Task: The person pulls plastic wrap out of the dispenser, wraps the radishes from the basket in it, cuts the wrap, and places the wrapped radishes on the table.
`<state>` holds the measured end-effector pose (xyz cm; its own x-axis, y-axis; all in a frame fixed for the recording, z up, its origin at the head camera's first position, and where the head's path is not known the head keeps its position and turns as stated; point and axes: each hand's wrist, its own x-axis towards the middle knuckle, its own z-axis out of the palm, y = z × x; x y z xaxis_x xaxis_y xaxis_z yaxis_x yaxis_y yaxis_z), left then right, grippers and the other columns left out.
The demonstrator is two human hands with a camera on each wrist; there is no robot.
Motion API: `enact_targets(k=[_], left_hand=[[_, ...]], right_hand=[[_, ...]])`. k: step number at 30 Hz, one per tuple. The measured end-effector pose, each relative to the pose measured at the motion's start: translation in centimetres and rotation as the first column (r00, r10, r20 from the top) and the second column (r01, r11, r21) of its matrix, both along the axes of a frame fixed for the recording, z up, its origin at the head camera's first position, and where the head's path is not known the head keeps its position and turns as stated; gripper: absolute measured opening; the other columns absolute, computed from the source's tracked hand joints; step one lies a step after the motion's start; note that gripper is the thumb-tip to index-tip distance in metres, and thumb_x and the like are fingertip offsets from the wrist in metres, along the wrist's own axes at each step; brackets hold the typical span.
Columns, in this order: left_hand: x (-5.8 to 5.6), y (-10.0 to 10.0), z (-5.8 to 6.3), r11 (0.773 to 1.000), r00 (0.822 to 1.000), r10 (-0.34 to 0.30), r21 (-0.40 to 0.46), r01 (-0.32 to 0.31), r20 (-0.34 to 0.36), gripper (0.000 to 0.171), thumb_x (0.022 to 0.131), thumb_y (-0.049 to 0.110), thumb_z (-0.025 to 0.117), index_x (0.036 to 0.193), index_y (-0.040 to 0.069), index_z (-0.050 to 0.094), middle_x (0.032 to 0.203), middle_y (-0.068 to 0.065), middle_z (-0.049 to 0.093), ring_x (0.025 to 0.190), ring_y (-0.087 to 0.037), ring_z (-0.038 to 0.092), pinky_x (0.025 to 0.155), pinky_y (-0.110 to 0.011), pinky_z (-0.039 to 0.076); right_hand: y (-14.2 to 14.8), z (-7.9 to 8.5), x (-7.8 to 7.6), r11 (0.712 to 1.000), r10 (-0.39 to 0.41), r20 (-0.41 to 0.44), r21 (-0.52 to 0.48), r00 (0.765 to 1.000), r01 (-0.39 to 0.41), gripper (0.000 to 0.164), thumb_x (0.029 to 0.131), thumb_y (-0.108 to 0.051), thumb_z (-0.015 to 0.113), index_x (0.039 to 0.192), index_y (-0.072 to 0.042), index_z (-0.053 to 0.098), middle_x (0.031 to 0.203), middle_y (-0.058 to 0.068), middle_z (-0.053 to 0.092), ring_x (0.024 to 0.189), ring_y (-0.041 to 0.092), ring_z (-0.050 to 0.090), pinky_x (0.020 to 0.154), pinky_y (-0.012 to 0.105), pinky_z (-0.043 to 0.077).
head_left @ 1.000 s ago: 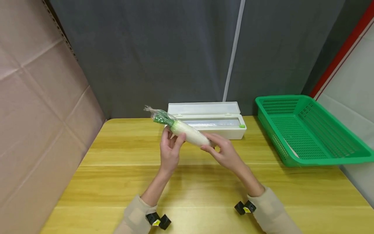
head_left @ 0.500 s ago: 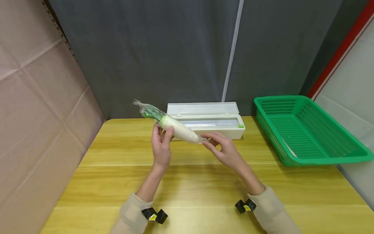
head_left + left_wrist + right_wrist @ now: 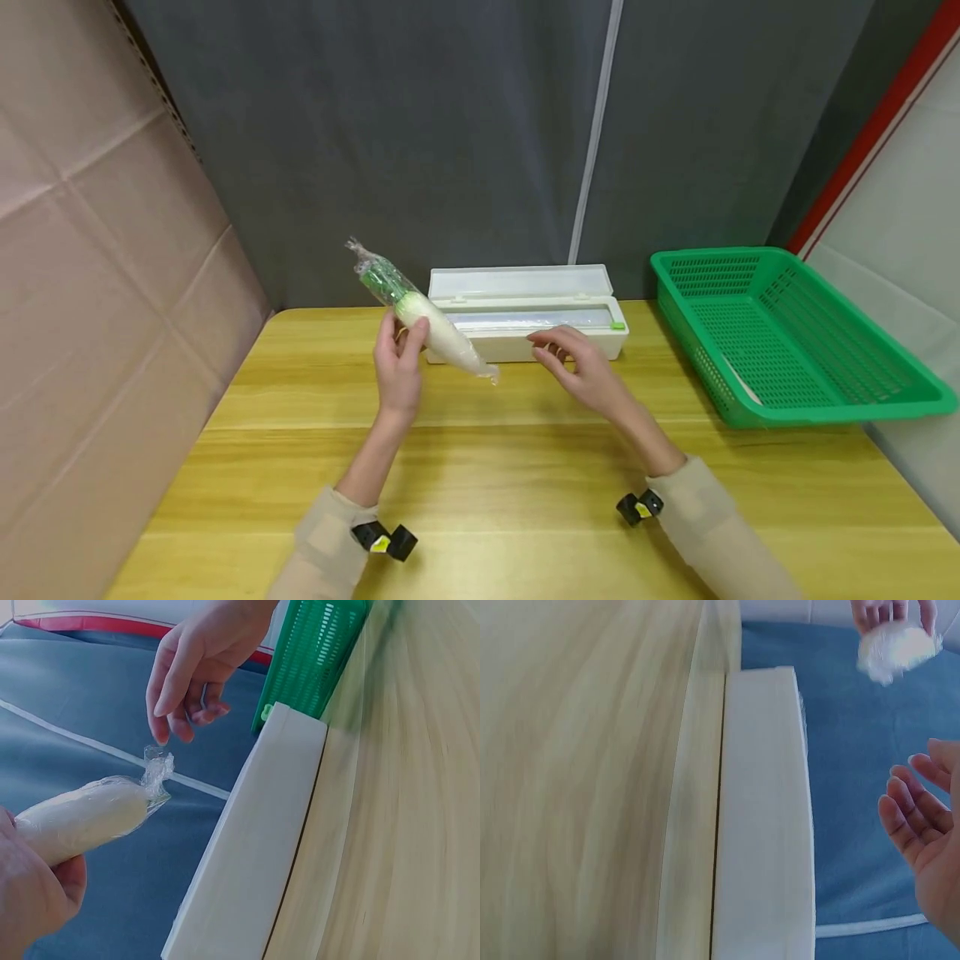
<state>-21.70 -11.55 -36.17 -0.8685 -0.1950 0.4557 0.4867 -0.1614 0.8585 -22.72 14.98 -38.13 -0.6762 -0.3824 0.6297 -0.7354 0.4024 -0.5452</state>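
A white radish [image 3: 442, 337] with green leaf stubs, wrapped in clear plastic film, is held up at a slant by my left hand [image 3: 397, 375], thumb in front and fingers behind. The film is twisted at both ends; its lower twist shows plainly in the left wrist view beside the radish tip [image 3: 112, 814]. My right hand [image 3: 588, 375] is apart from the radish, to its right, with loosely bent fingers and nothing in them. Behind both hands stands a white cling film box [image 3: 525, 342] with its lid raised and a film roll inside.
A green plastic basket [image 3: 825, 412] stands at the right of the wooden table [image 3: 480, 500], with a thin pale item partly visible through its side. A dark grey curtain [image 3: 375, 150] hangs behind the table.
My right hand has let go of the film twist at the radish's tip and moved slightly right. My left hand has carried the radish leftward, and it now tilts more steeply.
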Motion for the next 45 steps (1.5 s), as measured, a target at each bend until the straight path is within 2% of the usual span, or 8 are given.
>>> enact_targets(k=[8, 12, 16, 22, 27, 30, 37, 45], left_hand=[[-0.8, -1.6, -0.4, 0.997, 0.997, 0.055, -0.059, -0.052, 0.06, 0.044, 0.101, 0.011, 0.056, 0.142, -0.002, 0.048, 0.119, -0.01, 0.055, 0.1, -0.016, 0.056, 0.085, -0.023, 0.048], [-1.1, -2.2, -0.4, 0.994, 0.994, 0.072, -0.093, -0.064, 0.084, 0.043, 0.101, 0.011, 0.056, 0.142, -0.002, 0.049, 0.117, -0.009, 0.055, 0.097, -0.017, 0.053, 0.082, -0.022, 0.048], [-1.3, -2.9, -0.6, 0.986, 0.989, 0.099, -0.145, -0.083, 0.108, 0.043, 0.101, 0.013, 0.057, 0.142, 0.001, 0.051, 0.113, -0.007, 0.054, 0.094, -0.017, 0.051, 0.077, -0.022, 0.047], [-1.9, -4.1, -1.0, 0.974, 0.978, 0.147, -0.193, -0.117, 0.15, 0.045, 0.1, 0.015, 0.059, 0.144, 0.005, 0.052, 0.108, -0.004, 0.054, 0.091, -0.015, 0.049, 0.073, -0.02, 0.047], [-2.3, -5.1, -1.4, 0.959, 0.962, 0.192, -0.244, -0.142, 0.194, 0.047, 0.099, 0.018, 0.061, 0.145, 0.007, 0.053, 0.103, -0.007, 0.054, 0.087, -0.015, 0.05, 0.068, -0.019, 0.047], [-2.7, -5.8, -1.6, 0.942, 0.951, 0.23, -0.292, -0.165, 0.204, 0.048, 0.099, 0.018, 0.062, 0.144, 0.007, 0.054, 0.104, -0.01, 0.056, 0.086, -0.016, 0.051, 0.066, -0.018, 0.048], [-3.5, -7.5, -2.1, 0.891, 0.924, 0.319, -0.399, -0.218, 0.209, 0.045, 0.095, 0.016, 0.065, 0.138, 0.002, 0.058, 0.108, -0.015, 0.058, 0.089, -0.02, 0.051, 0.067, -0.018, 0.047], [-4.4, -9.2, -2.6, 0.789, 0.895, 0.411, -0.558, -0.256, 0.171, 0.039, 0.092, 0.017, 0.067, 0.127, -0.001, 0.065, 0.097, -0.014, 0.056, 0.082, -0.019, 0.051, 0.065, -0.021, 0.043]], right_hand=[[1.7, -0.1, -1.4, 0.997, -0.08, -0.075, 0.008, 0.994, 0.081, 0.021, 0.093, 0.003, 0.069, 0.113, 0.003, 0.071, 0.096, 0.008, 0.068, 0.084, 0.019, 0.06, 0.069, 0.028, 0.051], [2.5, -0.2, -1.8, 0.992, -0.124, -0.059, 0.022, 0.991, 0.126, 0.02, 0.094, 0.001, 0.068, 0.114, 0.002, 0.071, 0.099, 0.01, 0.068, 0.088, 0.021, 0.061, 0.072, 0.031, 0.053], [3.4, -0.4, -2.2, 0.988, -0.153, -0.043, 0.027, 0.987, 0.154, 0.021, 0.095, 0.0, 0.067, 0.115, 0.002, 0.07, 0.103, 0.014, 0.068, 0.092, 0.025, 0.062, 0.076, 0.045, 0.054], [4.5, -0.9, -3.2, 0.985, -0.172, -0.048, 0.015, 0.984, 0.173, 0.021, 0.094, 0.001, 0.068, 0.115, 0.005, 0.069, 0.109, 0.02, 0.067, 0.091, 0.029, 0.062, 0.078, 0.049, 0.053], [5.8, -1.7, -3.9, 0.978, -0.206, -0.009, 0.022, 0.979, 0.206, 0.024, 0.095, 0.0, 0.067, 0.118, 0.006, 0.067, 0.112, 0.021, 0.064, 0.093, 0.032, 0.06, 0.081, 0.054, 0.051], [6.5, -2.1, -4.3, 0.972, -0.235, 0.011, 0.027, 0.972, 0.235, 0.025, 0.095, -0.001, 0.067, 0.12, 0.006, 0.066, 0.112, 0.021, 0.063, 0.095, 0.035, 0.058, 0.082, 0.054, 0.049], [7.7, -2.9, -4.9, 0.957, -0.285, -0.001, 0.047, 0.958, 0.285, 0.028, 0.094, -0.001, 0.068, 0.121, 0.008, 0.065, 0.112, 0.026, 0.06, 0.1, 0.041, 0.054, 0.088, 0.052, 0.043], [8.7, -2.8, -5.3, 0.94, -0.33, -0.021, 0.088, 0.944, 0.331, 0.032, 0.093, -0.004, 0.071, 0.121, 0.008, 0.064, 0.119, 0.031, 0.057, 0.112, 0.048, 0.049, 0.099, 0.06, 0.036]])
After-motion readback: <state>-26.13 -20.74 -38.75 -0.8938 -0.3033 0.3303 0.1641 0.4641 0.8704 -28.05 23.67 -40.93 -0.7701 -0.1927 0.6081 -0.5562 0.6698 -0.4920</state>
